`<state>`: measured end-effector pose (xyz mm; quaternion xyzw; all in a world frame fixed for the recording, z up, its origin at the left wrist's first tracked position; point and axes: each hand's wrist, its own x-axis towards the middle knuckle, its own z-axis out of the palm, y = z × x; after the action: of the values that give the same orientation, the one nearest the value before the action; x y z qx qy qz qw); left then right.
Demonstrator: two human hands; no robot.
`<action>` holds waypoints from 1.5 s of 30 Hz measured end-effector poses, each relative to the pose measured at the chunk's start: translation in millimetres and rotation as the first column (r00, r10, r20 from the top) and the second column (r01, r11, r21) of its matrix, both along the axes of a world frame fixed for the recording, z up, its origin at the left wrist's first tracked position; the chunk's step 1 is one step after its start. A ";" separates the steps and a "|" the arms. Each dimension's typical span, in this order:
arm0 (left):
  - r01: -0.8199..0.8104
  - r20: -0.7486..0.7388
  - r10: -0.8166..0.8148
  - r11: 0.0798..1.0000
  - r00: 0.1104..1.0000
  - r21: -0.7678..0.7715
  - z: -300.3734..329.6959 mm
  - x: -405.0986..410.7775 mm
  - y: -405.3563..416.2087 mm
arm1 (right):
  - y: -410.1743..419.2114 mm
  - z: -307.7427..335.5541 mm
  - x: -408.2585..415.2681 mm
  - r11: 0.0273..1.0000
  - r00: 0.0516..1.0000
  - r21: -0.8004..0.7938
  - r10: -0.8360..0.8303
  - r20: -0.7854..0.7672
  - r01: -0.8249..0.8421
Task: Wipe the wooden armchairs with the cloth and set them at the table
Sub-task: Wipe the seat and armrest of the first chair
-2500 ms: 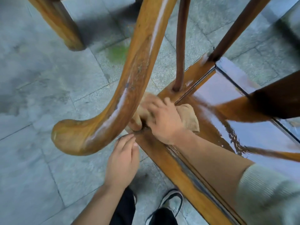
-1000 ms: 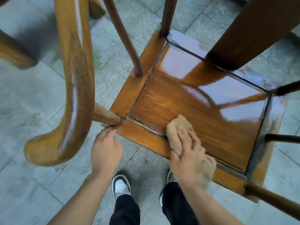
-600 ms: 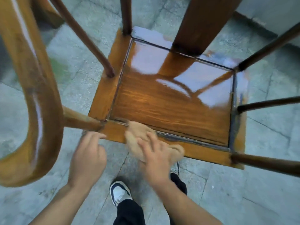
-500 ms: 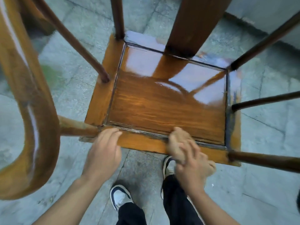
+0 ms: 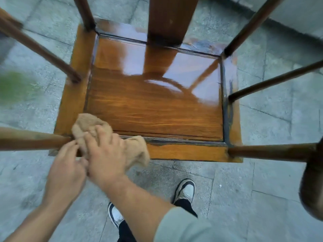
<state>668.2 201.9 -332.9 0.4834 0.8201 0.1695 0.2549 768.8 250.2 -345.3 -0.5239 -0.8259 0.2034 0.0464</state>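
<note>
Glistening armchair seat (image 5: 153,102); crumpled tan cloth (image 5: 87,124) atop.

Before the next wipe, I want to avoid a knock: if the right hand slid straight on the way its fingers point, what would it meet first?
The right hand, pressing the cloth on the seat's front left corner, points up-left. It would likely meet the armrest post first, though depth is unclear.

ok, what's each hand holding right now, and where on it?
Right hand presses down on the bunched middle of the tan cloth at the near-left corner of the armchair seat. Left hand sits by the arm post there; whether it grips anything cannot be told.
</note>
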 end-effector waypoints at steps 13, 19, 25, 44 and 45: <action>-0.206 -0.150 0.179 0.959 0.972 -0.195 15.4 78.7 45.2 | 20.3 4.1 285.6 0.789 0.776 0.047 -0.611 0.154 0.612; -0.181 -0.129 0.159 0.965 0.979 -0.188 28.4 50.5 5.9 | 25.8 -6.1 171.3 0.568 0.565 0.037 -0.822 0.076 0.822; -0.138 -0.073 0.129 0.980 0.989 -0.141 25.0 -10.4 -28.6 | -34.9 -9.0 8.9 0.991 0.992 -0.056 -0.119 0.053 0.122; 0.609 -0.118 -0.629 0.775 0.768 -0.168 14.8 118.5 14.4 | -42.6 -10.4 242.3 0.905 0.908 0.074 -0.416 -0.047 0.418; 0.671 -0.113 -0.699 0.712 0.706 -0.207 12.9 144.8 17.3 | -39.8 -7.0 286.2 0.876 0.879 0.072 -0.475 -0.032 0.476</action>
<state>813.1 219.2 -320.0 0.7466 0.6113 -0.0449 0.2587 1055.0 210.5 -352.4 -0.7071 -0.6788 0.1570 0.1208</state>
